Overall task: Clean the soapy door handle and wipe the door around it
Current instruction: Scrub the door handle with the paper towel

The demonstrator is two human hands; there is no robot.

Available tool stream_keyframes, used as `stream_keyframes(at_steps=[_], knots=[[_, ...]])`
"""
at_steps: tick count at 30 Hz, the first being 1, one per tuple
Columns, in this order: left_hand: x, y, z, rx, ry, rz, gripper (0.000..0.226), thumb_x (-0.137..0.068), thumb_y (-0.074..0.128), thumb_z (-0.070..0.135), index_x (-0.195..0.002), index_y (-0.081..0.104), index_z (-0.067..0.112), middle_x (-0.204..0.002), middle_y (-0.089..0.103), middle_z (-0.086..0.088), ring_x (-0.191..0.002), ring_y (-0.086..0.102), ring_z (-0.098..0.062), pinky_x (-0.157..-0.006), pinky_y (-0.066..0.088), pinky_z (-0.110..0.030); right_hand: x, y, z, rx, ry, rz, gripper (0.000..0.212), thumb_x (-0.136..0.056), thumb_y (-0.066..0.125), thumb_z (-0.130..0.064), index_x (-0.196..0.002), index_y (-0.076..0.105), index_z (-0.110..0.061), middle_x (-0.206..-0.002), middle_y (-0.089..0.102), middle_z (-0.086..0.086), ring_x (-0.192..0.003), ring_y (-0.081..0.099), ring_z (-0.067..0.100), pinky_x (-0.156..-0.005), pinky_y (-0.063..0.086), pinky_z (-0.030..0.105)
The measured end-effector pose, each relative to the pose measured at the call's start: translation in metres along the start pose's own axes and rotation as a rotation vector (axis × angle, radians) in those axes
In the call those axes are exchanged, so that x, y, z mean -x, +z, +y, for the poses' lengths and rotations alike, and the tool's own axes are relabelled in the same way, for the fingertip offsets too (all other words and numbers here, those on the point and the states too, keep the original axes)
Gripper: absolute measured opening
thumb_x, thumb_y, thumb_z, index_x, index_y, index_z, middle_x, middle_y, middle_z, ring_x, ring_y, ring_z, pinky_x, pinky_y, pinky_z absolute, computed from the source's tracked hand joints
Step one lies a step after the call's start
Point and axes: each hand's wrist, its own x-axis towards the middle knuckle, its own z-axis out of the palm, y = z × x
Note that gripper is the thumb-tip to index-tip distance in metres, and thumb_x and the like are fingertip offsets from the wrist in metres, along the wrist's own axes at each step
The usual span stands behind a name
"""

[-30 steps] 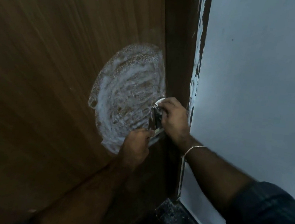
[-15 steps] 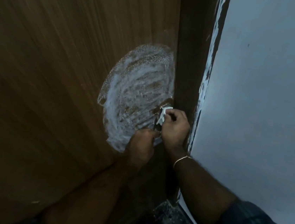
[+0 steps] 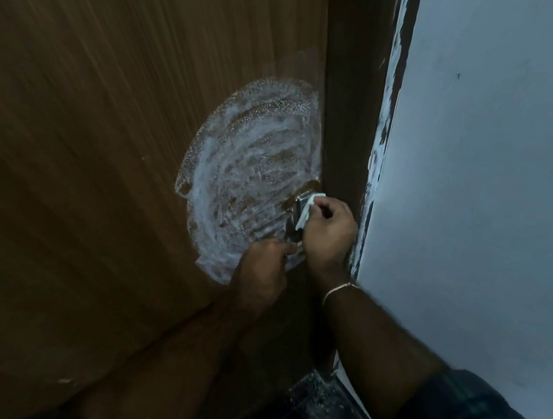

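The curled fingers [image 3: 319, 210] of the right hand [image 3: 329, 234] pinch a small white cloth [image 3: 306, 212] against the shiny metal door handle [image 3: 296, 218]. Just below the handle, the left hand [image 3: 263, 271] grips its lower end, fingers curled. A round patch of white soap foam [image 3: 247, 178] spreads left of the handle across the brown wooden door [image 3: 102, 155]; a pale blue wall [image 3: 493, 199] stands right of it.

Dim, murky view; soft focus, wide-angle bending at edges, wall [image 3: 493, 199] brightest.
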Motion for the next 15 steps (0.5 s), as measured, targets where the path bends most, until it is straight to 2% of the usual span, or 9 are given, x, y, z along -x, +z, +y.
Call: stream_keyframes(at_steps=[2,5,9,12,15], knots=[[0.001,0.000,0.001,0.006,-0.004,-0.007,0.040,-0.096,0.059,0.003,-0.131,0.071,0.020,-0.126,0.071,-0.004,-0.115,0.064,-0.023,-0.097,0.048,-0.031,0.001,-0.002,0.000,0.029,-0.067,-0.006,0.017,-0.082,0.064,0.006,-0.095,0.074,0.001,-0.100,0.068,0.012,-0.090,0.064,0.020,-0.079,0.036,-0.004],[0.000,0.000,-0.001,-0.008,-0.002,-0.018,0.043,-0.097,0.058,0.002,-0.134,0.068,0.020,-0.131,0.069,-0.002,-0.119,0.063,-0.019,-0.101,0.048,-0.030,0.000,-0.011,0.003,0.096,-0.270,-0.129,0.015,-0.087,0.061,0.004,-0.096,0.073,0.003,-0.103,0.068,0.013,-0.094,0.062,0.017,-0.091,0.046,0.012],[0.000,0.000,0.000,0.022,-0.001,0.001,0.039,-0.097,0.059,0.002,-0.132,0.070,0.016,-0.130,0.071,-0.005,-0.120,0.064,-0.021,-0.102,0.048,-0.030,-0.011,-0.010,-0.002,0.142,-0.353,-0.114,0.015,-0.088,0.060,0.002,-0.097,0.072,0.001,-0.105,0.068,0.014,-0.098,0.061,0.019,-0.095,0.044,0.021],[-0.001,-0.001,-0.001,0.014,0.005,-0.012,0.041,-0.096,0.059,-0.002,-0.132,0.070,0.015,-0.130,0.071,-0.006,-0.120,0.064,-0.023,-0.100,0.048,-0.031,-0.017,-0.008,-0.003,0.334,-0.588,-0.282,0.015,-0.087,0.060,0.001,-0.098,0.070,0.000,-0.103,0.068,0.014,-0.101,0.059,0.026,-0.097,0.039,0.028],[-0.002,-0.001,-0.001,0.003,-0.010,-0.023,0.043,-0.095,0.060,-0.002,-0.133,0.069,0.014,-0.132,0.070,-0.006,-0.122,0.063,-0.023,-0.104,0.048,-0.032,-0.037,-0.023,-0.001,0.482,-0.807,-0.499,0.021,-0.090,0.054,-0.009,-0.104,0.068,0.000,-0.106,0.066,0.014,-0.102,0.057,0.031,-0.093,0.049,0.037]])
